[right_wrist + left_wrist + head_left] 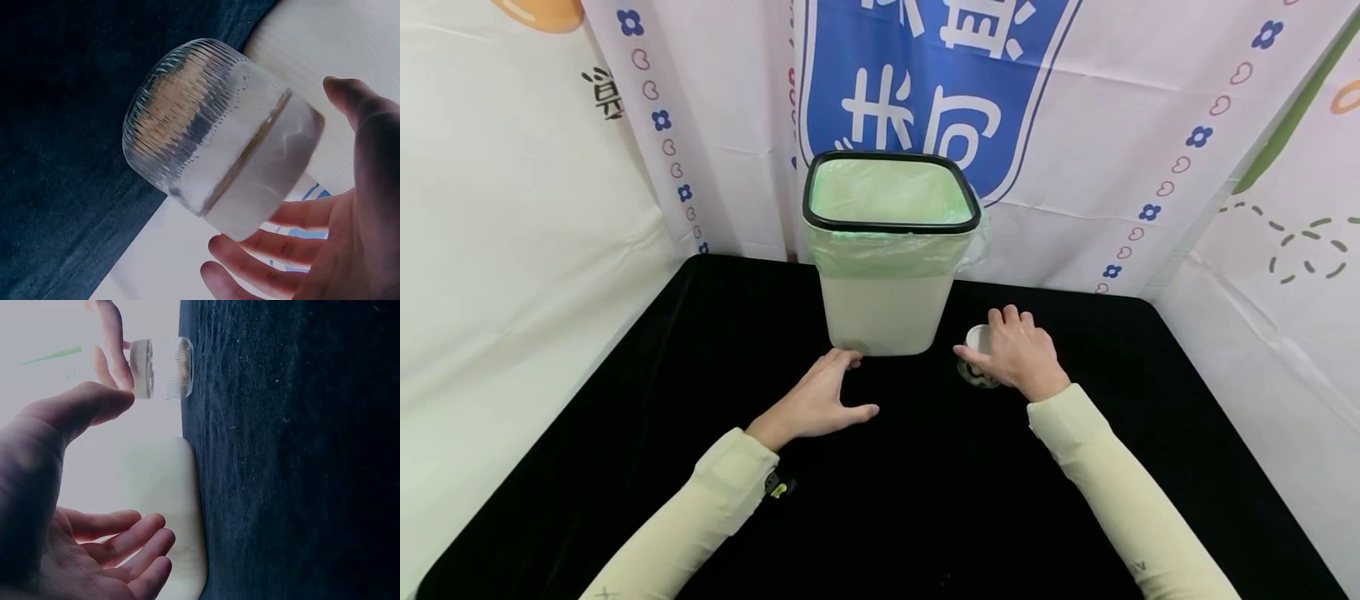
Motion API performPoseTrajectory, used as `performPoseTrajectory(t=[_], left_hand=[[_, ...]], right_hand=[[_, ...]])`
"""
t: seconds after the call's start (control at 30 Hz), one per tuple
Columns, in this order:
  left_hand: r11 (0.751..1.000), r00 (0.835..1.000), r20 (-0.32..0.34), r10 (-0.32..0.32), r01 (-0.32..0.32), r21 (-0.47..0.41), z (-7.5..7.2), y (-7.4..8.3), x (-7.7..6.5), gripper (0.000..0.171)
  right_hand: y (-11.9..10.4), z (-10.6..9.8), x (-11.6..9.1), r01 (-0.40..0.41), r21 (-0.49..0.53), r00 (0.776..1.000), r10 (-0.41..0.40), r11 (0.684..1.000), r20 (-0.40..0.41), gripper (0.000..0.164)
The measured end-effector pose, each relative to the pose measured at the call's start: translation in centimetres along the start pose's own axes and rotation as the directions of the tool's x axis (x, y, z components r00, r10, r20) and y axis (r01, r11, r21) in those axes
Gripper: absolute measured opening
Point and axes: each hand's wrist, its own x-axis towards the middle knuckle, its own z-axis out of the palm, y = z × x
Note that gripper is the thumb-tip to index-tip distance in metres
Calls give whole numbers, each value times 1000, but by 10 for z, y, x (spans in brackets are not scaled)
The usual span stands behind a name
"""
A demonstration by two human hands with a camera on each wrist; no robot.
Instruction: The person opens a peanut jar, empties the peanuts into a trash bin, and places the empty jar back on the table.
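The small ribbed glass jar stands on the bench just right of the bin, right hand open around its white lid, left hand open; probably fragile, slippery, best gripped at the lid.

Left hand: fills the lower left and left edge of the frame, palm exposed, fingers loosely bent and holding nothing, thumb stretched toward the upper centre. Bin: pale cream wall, centre to lower centre, its base meeting the surface just beyond the fingertips; contact between fingers and bin cannot be told. Surface: dark cloth with a fine nap, covering the whole right half of the frame. Jar: small, ribbed clear glass with a white lid, upper centre, standing on the surface. Right hand: upper left, only fingers visible, laid against the jar's lid. Background: white backdrop, faint green stroke at upper left.
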Motion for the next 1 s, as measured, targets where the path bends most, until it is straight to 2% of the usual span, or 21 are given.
performPoseTrajectory(t=[0.37,0.57,0.77,1.0], left_hand=[[999,999,-22,32,-32,-9,8,0,7,82],[998,999,-14,30,-31,-49,10,4,9,80],[993,998,-51,31,-36,-109,14,5,14,74],[984,999,-53,12,-22,-179,18,4,21,71]], right_hand=[[-3,10,5,-9,-3,1000,9,1000,25,88],[-4,14,8,-19,7,999,19,1000,41,86],[-6,19,10,-34,13,999,34,999,37,80],[-8,18,13,-24,-23,999,24,999,29,73]])
